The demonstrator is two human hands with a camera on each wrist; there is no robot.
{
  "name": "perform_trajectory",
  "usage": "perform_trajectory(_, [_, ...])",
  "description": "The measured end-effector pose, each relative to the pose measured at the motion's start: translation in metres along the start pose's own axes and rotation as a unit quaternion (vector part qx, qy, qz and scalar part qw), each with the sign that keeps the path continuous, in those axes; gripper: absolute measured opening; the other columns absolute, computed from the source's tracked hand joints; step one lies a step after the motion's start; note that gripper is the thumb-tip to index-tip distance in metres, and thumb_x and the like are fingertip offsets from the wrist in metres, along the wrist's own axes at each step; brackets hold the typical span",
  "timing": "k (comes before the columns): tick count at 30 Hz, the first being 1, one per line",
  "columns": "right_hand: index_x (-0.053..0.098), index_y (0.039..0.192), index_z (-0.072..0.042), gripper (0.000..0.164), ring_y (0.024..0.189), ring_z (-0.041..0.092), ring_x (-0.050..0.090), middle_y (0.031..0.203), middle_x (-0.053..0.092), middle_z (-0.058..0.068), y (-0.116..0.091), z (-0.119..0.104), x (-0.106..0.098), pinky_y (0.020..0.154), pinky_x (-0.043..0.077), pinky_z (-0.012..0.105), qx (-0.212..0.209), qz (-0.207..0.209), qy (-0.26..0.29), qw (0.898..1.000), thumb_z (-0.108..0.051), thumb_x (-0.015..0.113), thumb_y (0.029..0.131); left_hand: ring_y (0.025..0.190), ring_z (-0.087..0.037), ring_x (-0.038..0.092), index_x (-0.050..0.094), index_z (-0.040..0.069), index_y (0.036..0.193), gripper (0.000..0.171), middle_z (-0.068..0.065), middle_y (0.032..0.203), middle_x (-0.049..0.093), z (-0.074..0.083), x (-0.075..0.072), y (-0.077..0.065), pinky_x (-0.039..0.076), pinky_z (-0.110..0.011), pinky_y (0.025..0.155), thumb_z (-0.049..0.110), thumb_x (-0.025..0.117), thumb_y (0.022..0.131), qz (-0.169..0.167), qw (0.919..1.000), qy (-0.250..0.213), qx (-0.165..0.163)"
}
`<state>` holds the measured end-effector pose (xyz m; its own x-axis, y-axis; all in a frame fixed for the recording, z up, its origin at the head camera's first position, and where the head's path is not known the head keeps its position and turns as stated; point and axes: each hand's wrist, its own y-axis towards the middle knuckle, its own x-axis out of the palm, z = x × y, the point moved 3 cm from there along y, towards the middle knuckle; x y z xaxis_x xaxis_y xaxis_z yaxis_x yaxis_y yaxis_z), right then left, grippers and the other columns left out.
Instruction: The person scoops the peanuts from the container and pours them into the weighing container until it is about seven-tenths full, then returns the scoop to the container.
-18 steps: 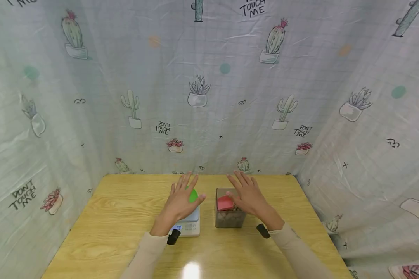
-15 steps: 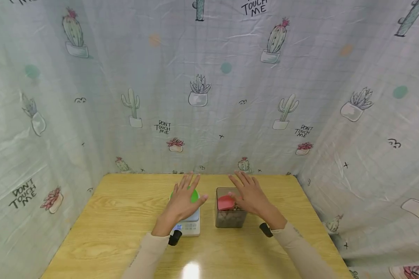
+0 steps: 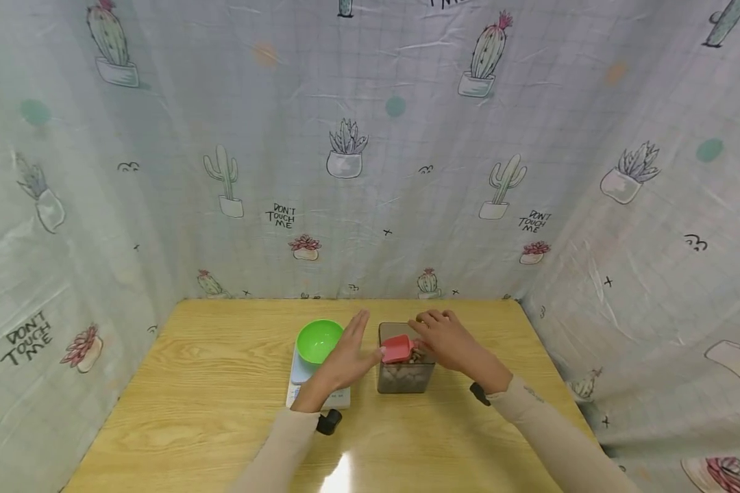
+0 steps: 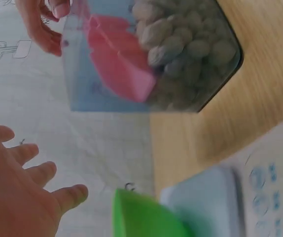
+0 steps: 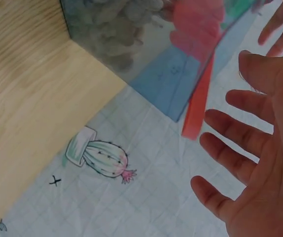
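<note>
A clear grey square container [image 3: 405, 378] holds several rounded, pebble-like pieces [image 4: 186, 44]. Inside it lies a red scoop [image 3: 397, 349], its handle [image 5: 197, 111] sticking out past the rim. My right hand [image 3: 453, 346] hovers over the container's right side, fingers loosely bent beside the handle and apart from it in the right wrist view. The left hand [image 3: 345, 359] is held with fingers extended between a green bowl [image 3: 316, 340] and the container, thumb toward the scoop. The bowl sits on a white digital scale [image 3: 340, 398], which my left hand and wrist partly cover.
All of this stands on a wood-grain table [image 3: 222, 383]. A cactus-print curtain [image 3: 382, 198] hangs around its back and sides. Black wrist cameras show on both wrists, the left one [image 3: 329, 422] near the scale's front edge.
The left hand has moved right, off the bowl, toward the container. My right hand's fingers have gone from spread to more bent over the container. The head view has tilted slightly down.
</note>
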<state>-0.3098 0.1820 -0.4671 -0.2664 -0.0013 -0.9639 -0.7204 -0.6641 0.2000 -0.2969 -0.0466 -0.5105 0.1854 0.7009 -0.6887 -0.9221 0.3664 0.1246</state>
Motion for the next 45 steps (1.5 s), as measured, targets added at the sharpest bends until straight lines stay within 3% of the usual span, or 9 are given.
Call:
perform_trajectory(4, [0.065, 0.124, -0.016, 0.037, 0.11, 0.025, 0.057, 0.117, 0.063, 0.004, 0.005, -0.006, 0.004, 0.089, 0.046, 0.05, -0.023, 0.002, -0.036, 0.999, -0.029, 0.072, 0.09, 0.153, -0.033, 0.012, -0.001, 0.022, 0.16, 0.089, -0.008, 0.167, 0.004, -0.003, 0.012, 0.006, 0.028, -0.057, 0.116, 0.044, 0.058, 0.097, -0.006, 0.9994, -0.034, -0.008])
perform_trajectory(9, [0.069, 0.11, -0.02, 0.023, 0.096, 0.02, 0.056, 0.104, 0.064, -0.002, 0.01, -0.011, 0.012, 0.077, 0.041, 0.04, -0.041, 0.01, -0.111, 0.993, -0.031, 0.072, 0.09, 0.151, -0.036, 0.017, 0.003, 0.012, 0.16, 0.091, -0.014, 0.166, 0.007, -0.007, 0.023, 0.01, 0.031, -0.056, 0.115, 0.046, 0.059, 0.096, -0.003, 0.9995, -0.03, -0.012])
perform_trajectory(13, [0.069, 0.1, -0.021, 0.016, 0.086, 0.017, 0.053, 0.096, 0.063, -0.004, 0.011, -0.011, 0.017, 0.071, 0.03, 0.033, -0.042, 0.006, -0.14, 0.989, -0.03, 0.073, 0.089, 0.15, -0.037, 0.019, 0.003, 0.013, 0.16, 0.095, -0.014, 0.166, 0.007, -0.009, 0.03, 0.013, 0.033, -0.056, 0.114, 0.053, 0.058, 0.094, -0.016, 0.9989, -0.039, -0.019])
perform_trajectory(15, [0.069, 0.098, -0.02, 0.015, 0.086, 0.017, 0.054, 0.095, 0.064, -0.005, 0.01, -0.011, 0.018, 0.071, 0.03, 0.033, -0.041, 0.009, -0.138, 0.989, -0.03, 0.074, 0.088, 0.15, -0.038, 0.02, 0.002, 0.014, 0.16, 0.097, -0.014, 0.166, 0.007, -0.01, 0.033, 0.014, 0.033, -0.056, 0.113, 0.055, 0.058, 0.092, -0.022, 0.998, -0.055, -0.023])
perform_trajectory(21, [0.067, 0.103, -0.018, 0.022, 0.088, 0.017, 0.058, 0.097, 0.067, -0.003, 0.009, -0.011, 0.017, 0.077, 0.042, 0.037, -0.051, 0.03, -0.121, 0.991, -0.034, 0.072, 0.089, 0.148, -0.039, 0.025, 0.001, 0.016, 0.16, 0.106, -0.013, 0.166, 0.006, -0.012, 0.042, 0.02, 0.035, -0.057, 0.112, 0.059, 0.065, 0.086, -0.038, 0.9942, -0.094, -0.035])
perform_trajectory(29, [0.058, 0.107, -0.013, 0.027, 0.083, 0.018, 0.054, 0.097, 0.06, 0.001, 0.003, -0.006, 0.014, 0.07, 0.042, 0.035, -0.045, 0.04, -0.097, 0.993, -0.033, 0.068, 0.092, 0.143, -0.036, 0.035, -0.003, 0.015, 0.159, 0.121, -0.016, 0.164, 0.011, -0.016, 0.053, 0.027, 0.038, -0.055, 0.11, 0.062, 0.072, 0.078, -0.054, 0.9894, -0.132, -0.027])
perform_trajectory(37, [0.058, 0.108, -0.014, 0.021, 0.087, 0.019, 0.051, 0.101, 0.06, 0.002, -0.001, 0.003, 0.004, 0.072, 0.033, 0.033, -0.057, 0.049, -0.139, 0.987, -0.018, 0.07, 0.091, 0.145, -0.04, 0.031, -0.002, 0.021, 0.159, 0.119, -0.016, 0.165, 0.007, -0.016, 0.054, 0.025, 0.036, -0.057, 0.111, 0.061, 0.073, 0.077, -0.06, 0.9891, -0.133, -0.022])
perform_trajectory(45, [0.061, 0.108, -0.016, 0.017, 0.085, 0.02, 0.054, 0.096, 0.059, 0.002, -0.003, 0.011, -0.009, 0.071, 0.036, 0.034, -0.07, 0.037, -0.172, 0.982, -0.026, 0.066, 0.094, 0.146, -0.04, 0.027, -0.007, 0.024, 0.159, 0.118, -0.011, 0.166, 0.002, -0.02, 0.054, 0.024, 0.036, -0.058, 0.11, 0.065, 0.069, 0.078, -0.07, 0.9888, -0.129, -0.028])
